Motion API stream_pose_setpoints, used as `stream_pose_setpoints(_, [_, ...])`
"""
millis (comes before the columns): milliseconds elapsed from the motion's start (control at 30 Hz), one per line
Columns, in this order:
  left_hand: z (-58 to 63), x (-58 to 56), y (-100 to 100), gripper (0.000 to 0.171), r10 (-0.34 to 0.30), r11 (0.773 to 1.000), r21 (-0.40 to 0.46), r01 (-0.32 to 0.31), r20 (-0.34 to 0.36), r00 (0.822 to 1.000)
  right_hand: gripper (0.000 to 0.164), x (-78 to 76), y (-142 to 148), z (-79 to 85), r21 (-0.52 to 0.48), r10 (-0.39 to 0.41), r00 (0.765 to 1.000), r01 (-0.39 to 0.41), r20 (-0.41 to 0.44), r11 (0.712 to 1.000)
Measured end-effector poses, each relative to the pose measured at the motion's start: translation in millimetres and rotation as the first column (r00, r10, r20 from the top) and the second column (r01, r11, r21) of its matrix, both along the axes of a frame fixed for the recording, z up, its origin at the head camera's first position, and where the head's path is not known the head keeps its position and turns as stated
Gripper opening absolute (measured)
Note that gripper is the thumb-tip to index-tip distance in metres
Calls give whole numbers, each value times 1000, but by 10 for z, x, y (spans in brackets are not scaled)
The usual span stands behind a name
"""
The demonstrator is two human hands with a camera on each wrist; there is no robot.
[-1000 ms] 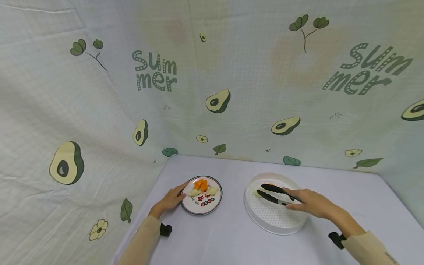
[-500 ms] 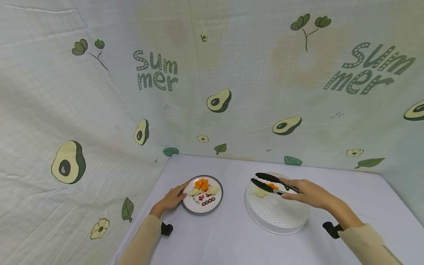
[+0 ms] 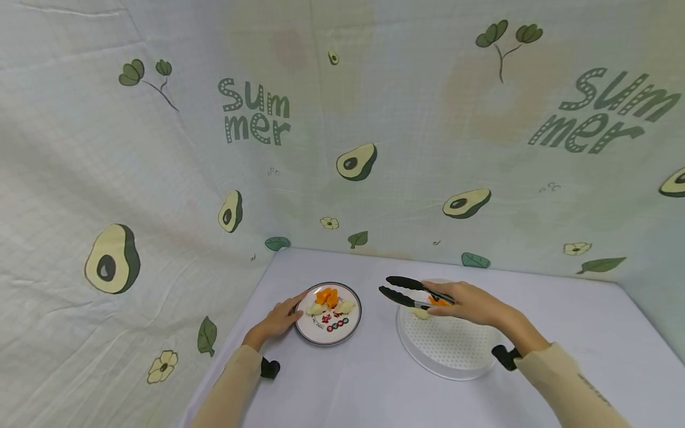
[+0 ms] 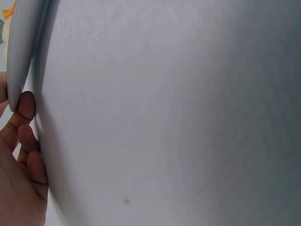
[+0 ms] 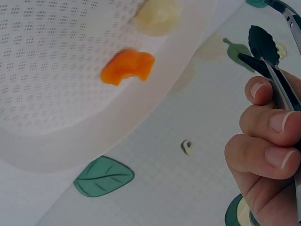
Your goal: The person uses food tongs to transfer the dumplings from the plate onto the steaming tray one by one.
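My left hand [image 3: 275, 321] holds the left rim of a round white plate [image 3: 314, 336] with printed letters. In the left wrist view its fingertips [image 4: 27, 104] are tucked under the rim. Orange pieces [image 3: 327, 297] and pale dumpling-shaped pieces [image 3: 346, 307] lie on the plate. My right hand [image 3: 471, 302] grips black-tipped metal tongs [image 3: 398, 297]. Their arms are spread, with nothing between them, over the gap between plate and tray. Beneath that hand is a round white perforated tray [image 3: 455, 348], holding an orange piece [image 5: 127, 68] and a pale piece [image 5: 157, 18] near its far rim.
A white cloth [image 3: 369, 368] covers the table. A printed curtain [image 3: 407, 119] with avocados and leaves rises right behind it and along the left side. The tray has a raised wall.
My right hand has lifted the tongs out of the tray and carried them left, toward the plate. The left hand and plate have stayed in place.
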State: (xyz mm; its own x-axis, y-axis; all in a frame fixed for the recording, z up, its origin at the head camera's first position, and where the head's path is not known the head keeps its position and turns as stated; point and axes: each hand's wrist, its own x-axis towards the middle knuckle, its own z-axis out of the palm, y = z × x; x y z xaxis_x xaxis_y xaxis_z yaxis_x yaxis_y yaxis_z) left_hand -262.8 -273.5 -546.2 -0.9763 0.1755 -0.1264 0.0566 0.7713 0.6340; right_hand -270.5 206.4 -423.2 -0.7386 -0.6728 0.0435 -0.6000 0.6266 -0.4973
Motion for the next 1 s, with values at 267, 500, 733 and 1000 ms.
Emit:
stream_pose_setpoints(267, [-16,-10,-18,55,-1,1000,-13,1,8,1000,70,-72,-299,-55,21,77,996,-77,-38,997])
stream_pose_setpoints(500, [-12,-37,-25,56,4,1000,-23,-3,23,1000,71,-175,-568,-128,51,126,992,-126,3,991])
stream_pose_setpoints(733, [-9,-56,-25,56,2,1000,-20,-1,20,1000,75,-253,-767,-197,75,114,992,-119,58,990])
stream_pose_setpoints(1000, [-37,-39,-28,55,3,1000,-15,-3,14,1000,78,-249,-928,-289,103,85,990,-97,111,990])
